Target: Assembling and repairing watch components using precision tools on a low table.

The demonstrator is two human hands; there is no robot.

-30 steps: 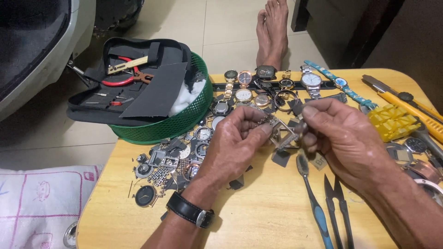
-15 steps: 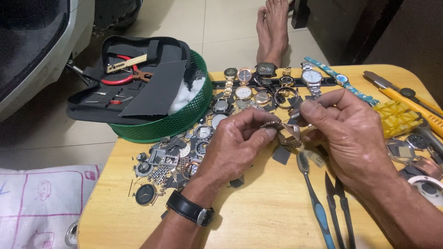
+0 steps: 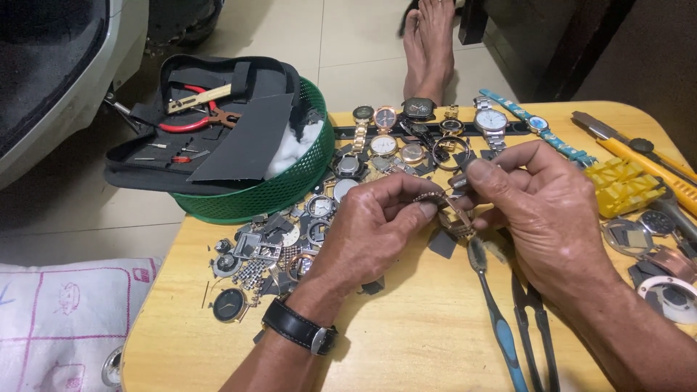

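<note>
Holding a black tool case (image 3: 218, 138), the green basket (image 3: 283, 190) stands.

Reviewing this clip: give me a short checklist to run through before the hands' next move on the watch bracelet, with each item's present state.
1. Both hands on the piece: left hand and right hand pinch the metal watch bracelet between fingertips. Ok.
2. Bracelet lifted off the wooden table: ok.
3. Tool within reach: the blue-handled tool and dark tweezers lie just below the right hand. Ok.
4. Bracelet's link or pin state: too small and covered by fingers. Cannot tell.
5. Loose parts underneath: the heap of cases and links sits beside the left wrist, where a dropped piece might get lost. Not ok.
</note>
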